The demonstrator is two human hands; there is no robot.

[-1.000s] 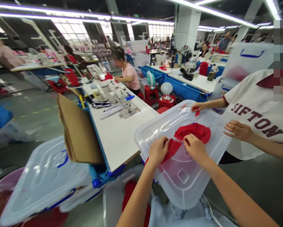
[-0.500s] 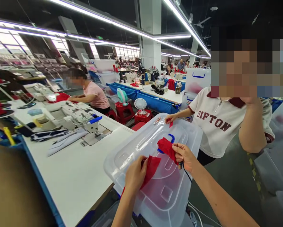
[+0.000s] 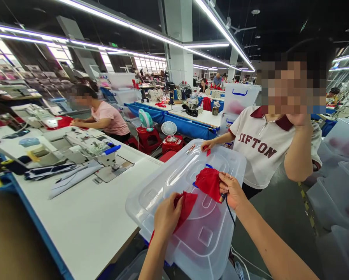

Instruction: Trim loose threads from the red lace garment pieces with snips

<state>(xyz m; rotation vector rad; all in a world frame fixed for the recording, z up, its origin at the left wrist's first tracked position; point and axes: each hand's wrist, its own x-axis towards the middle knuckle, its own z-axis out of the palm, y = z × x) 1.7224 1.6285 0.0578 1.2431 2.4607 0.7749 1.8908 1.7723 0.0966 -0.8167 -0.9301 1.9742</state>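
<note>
With the clock centred on the box lid, the white desk (image 3: 75, 225) lies at 9 o'clock, its sewing machine (image 3: 88, 143) at 10, and its right edge runs close by the translucent lid (image 3: 151, 200). At 8 the left hand (image 3: 167, 214) pinches one red fabric piece (image 3: 188, 207) by its side, probably so its far end stays spread over the lid's middle. Thread snips (image 3: 190, 149) rest at 12, perhaps within easy reach; at 1 a co-worker's hand (image 3: 206, 146) holds a red scrap (image 3: 208, 153). The second red fabric piece (image 3: 207, 183) sits towards 1, gripped at its right border by the right hand (image 3: 232, 190) at 2; whether those fingers also clasp the small corded object (image 3: 222, 197) below them, I cannot tell. A gap parts the two pieces, leaving modest sideways room; more lid surface stretches towards 6, while the right rim passes under the right hand.
</note>
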